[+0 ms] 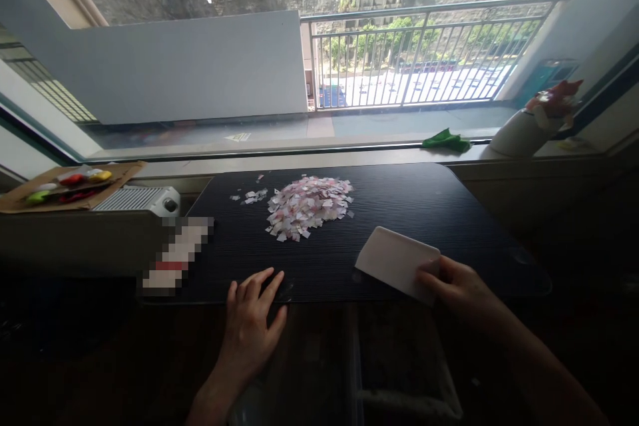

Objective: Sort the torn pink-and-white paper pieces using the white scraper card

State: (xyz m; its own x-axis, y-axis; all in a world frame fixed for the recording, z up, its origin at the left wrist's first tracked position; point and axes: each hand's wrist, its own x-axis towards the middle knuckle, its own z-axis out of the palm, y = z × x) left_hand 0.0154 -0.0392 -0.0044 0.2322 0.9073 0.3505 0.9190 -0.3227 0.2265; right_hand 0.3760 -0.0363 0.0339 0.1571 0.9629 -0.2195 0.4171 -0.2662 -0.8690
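The strip (177,256) at the table's (424,200) left is too blurred to read. My right hand (456,286) pinches the card (394,259) by its right end; my left hand (254,316) spreads, palm down, at the near edge. Beyond, the scraps (309,206) lie heaped, short of the sill (224,164).

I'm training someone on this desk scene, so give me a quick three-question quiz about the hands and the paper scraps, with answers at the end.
1. Which hand holds the white card?
2. True or false: the white card is apart from the pile of paper scraps.
3. Where is the left hand? A) on the pile of paper scraps; B) at the near edge of the table; C) on the white card.

Key: 1. The right hand. 2. True. 3. B.
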